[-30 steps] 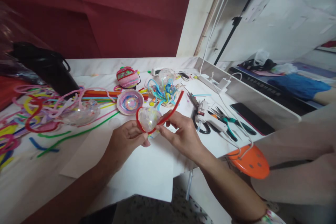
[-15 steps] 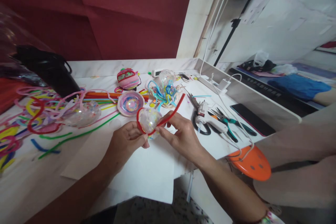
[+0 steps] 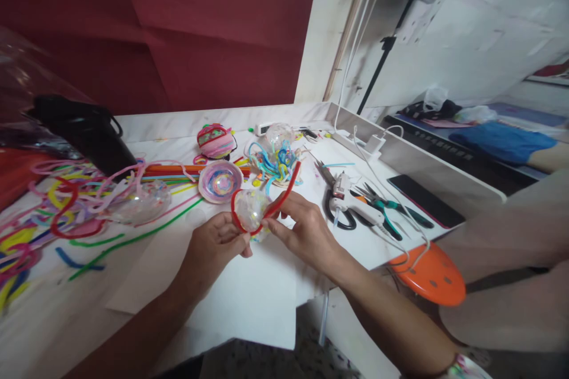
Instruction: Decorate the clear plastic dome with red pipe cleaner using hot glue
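A clear plastic dome with coloured flecks [image 3: 251,207] is held over the white paper. My left hand [image 3: 220,238] is closed on its left lower edge, thumb and fingers gripping it. Along the dome's left and lower rim runs a red pipe cleaner [image 3: 284,192]; its free end sticks up to the right. My right hand [image 3: 304,226] pinches that pipe cleaner between thumb and fingers against the dome's right side. Just behind lies a round bowl-shaped piece with pink, purple and blue rings [image 3: 220,182].
Loose coloured pipe cleaners [image 3: 66,207] heap at the left, beside a black object [image 3: 82,136]. A glue gun [image 3: 351,201], pliers [image 3: 386,213] and a phone [image 3: 424,201] lie right. Behind stand a pink wrapped ball [image 3: 216,143] and blue pipe cleaner pieces [image 3: 280,163]. White paper [image 3: 240,308] lies beneath.
The view has shifted slightly. The red pipe cleaner's free end has tipped more upright and left. Both hands keep their hold on the dome and pipe cleaner.
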A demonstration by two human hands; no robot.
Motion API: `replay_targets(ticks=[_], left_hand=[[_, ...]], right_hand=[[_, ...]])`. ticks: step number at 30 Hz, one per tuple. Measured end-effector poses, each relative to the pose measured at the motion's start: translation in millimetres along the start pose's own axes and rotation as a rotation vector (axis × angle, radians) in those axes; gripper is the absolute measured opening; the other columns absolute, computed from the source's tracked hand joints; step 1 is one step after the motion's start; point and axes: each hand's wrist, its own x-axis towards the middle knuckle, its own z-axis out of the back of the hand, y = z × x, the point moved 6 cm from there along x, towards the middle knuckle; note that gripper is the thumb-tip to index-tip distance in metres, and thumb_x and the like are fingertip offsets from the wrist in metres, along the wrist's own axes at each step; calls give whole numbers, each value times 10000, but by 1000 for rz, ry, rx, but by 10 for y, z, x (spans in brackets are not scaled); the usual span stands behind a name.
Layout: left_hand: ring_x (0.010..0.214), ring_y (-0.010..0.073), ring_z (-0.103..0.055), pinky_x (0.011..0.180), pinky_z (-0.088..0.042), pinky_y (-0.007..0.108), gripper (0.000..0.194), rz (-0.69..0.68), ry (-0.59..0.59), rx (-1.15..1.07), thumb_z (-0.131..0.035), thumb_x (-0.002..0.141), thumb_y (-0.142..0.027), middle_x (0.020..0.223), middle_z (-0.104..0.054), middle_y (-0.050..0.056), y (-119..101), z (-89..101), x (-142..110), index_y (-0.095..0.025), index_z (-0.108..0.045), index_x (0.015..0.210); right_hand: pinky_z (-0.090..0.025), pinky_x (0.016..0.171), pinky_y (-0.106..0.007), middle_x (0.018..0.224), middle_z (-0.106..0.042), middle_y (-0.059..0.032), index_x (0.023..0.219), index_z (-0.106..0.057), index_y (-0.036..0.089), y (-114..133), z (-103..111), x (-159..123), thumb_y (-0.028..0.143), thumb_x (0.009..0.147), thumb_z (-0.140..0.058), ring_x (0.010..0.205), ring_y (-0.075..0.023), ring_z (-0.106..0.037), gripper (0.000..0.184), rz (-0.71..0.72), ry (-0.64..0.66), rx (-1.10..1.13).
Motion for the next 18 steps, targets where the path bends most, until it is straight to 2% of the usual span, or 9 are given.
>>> replay_targets(ticks=[18], left_hand=[[523,145,-615,574,-478,271,210,14,-11,9,-761,612,-249,572,-683,-23,-8,2,-3,-177,-647,773]], right_hand=[[-471,727,-308,850,-664,-61,845,-663,177,-19,-64,34,100,884,-660,825,-206,-613,86,-14,99,-88]])
